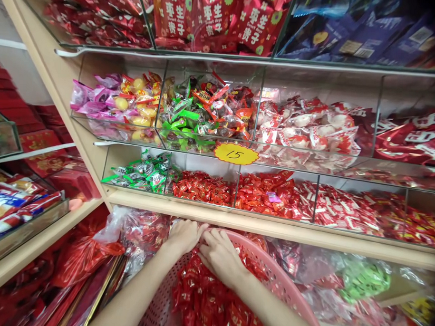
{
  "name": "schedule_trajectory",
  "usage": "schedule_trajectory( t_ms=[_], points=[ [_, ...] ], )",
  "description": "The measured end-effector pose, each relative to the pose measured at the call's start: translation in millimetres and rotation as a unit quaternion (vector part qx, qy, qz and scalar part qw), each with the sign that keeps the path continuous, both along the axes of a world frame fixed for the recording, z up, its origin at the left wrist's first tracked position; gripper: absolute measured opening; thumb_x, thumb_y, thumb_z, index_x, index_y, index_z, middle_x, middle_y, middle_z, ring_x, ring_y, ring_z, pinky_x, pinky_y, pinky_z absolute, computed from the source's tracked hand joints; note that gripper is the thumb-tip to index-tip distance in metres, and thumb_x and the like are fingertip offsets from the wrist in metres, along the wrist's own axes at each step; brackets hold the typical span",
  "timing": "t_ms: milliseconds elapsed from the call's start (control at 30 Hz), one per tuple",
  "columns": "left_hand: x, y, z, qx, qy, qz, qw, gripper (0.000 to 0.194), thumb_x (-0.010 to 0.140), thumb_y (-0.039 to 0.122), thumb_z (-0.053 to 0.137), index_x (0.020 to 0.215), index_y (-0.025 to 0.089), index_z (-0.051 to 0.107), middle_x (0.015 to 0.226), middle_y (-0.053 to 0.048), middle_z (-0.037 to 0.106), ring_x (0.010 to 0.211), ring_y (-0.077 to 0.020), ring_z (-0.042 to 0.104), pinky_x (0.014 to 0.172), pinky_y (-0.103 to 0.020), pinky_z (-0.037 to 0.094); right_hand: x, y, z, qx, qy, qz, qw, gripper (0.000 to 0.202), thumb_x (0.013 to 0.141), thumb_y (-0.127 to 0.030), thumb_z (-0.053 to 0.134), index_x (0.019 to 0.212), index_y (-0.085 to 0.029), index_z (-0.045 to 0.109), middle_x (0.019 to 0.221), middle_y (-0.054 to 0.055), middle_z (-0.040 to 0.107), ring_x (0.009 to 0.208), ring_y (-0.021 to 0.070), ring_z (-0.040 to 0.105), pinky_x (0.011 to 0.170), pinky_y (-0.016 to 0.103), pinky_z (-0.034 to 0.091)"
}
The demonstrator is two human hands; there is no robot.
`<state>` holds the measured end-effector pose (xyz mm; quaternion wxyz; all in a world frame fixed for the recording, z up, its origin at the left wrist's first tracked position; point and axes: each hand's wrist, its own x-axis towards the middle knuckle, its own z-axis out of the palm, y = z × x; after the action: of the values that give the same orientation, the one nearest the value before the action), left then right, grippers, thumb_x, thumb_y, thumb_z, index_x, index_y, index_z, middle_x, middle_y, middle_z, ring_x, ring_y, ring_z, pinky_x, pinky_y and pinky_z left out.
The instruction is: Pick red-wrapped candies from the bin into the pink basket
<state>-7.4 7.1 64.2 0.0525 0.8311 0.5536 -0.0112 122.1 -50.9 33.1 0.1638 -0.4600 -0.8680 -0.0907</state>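
A pink perforated plastic basket (283,274) sits low in front of me, heaped with red-wrapped candies (205,295). My left hand (184,235) is at the basket's far rim, its fingers curled closed. Right beside it, my right hand (219,251) is over the far part of the candies, also with bent, closed fingers. The two hands nearly touch at the thumbs. Whatever lies between their fingers is hidden from this angle.
Just above the hands runs a wooden shelf edge (272,226). Clear divided bins hold red candies (202,187) and green-wrapped candies (146,172). A yellow price tag (236,153) reads 15. Bagged goods (363,277) lie right of the basket; a red plastic bag (89,256) lies left.
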Motion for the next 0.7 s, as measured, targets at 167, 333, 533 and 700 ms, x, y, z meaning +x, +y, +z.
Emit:
schedule_trajectory(
  t_ms=[167,333,533,700],
  points=[
    [-2,-1,0.5,-0.013,-0.009,0.015,1.0,0.066,0.09,0.049,0.015,0.091,0.01,0.068,0.095,-0.021,0.066,0.095,-0.0302,0.061,0.082,-0.039,0.043,21,3,24.5,0.059,0.11,-0.009,0.992,0.022,0.089,-0.026,0.042,0.074,-0.019,0.057,0.081,0.004,0.056,0.078,0.0171,0.044,0.069,0.032,0.031],
    [-1,1,-0.6,-0.012,-0.016,0.033,0.999,0.068,0.089,0.053,0.016,0.09,0.011,0.069,0.094,-0.019,0.067,0.094,-0.031,0.061,0.082,-0.041,0.043,76,11,53.5,0.198,0.244,-0.159,0.936,0.022,0.088,-0.028,0.044,0.07,-0.02,0.054,0.08,0.004,0.058,0.076,0.0171,0.046,0.071,0.033,0.031],
    [5,0,1.1,0.009,0.001,-0.004,1.0,0.067,0.09,0.05,0.016,0.085,0.01,0.069,0.089,-0.02,0.068,0.091,-0.0323,0.062,0.079,-0.042,0.044,127,14,54.5,0.191,0.214,-0.367,0.885,0.028,0.085,-0.042,0.044,0.095,-0.019,0.058,0.093,0.007,0.061,0.087,0.024,0.047,0.076,0.039,0.031],
    [7,1,0.0,0.012,0.004,-0.005,1.0,0.065,0.09,0.047,0.016,0.087,0.009,0.069,0.091,-0.02,0.067,0.09,-0.0324,0.062,0.079,-0.043,0.044,134,18,45.7,0.146,0.182,-0.404,0.884,0.04,0.085,-0.05,0.039,0.1,-0.02,0.061,0.095,0.009,0.059,0.089,0.026,0.047,0.08,0.045,0.03]
  ],
)
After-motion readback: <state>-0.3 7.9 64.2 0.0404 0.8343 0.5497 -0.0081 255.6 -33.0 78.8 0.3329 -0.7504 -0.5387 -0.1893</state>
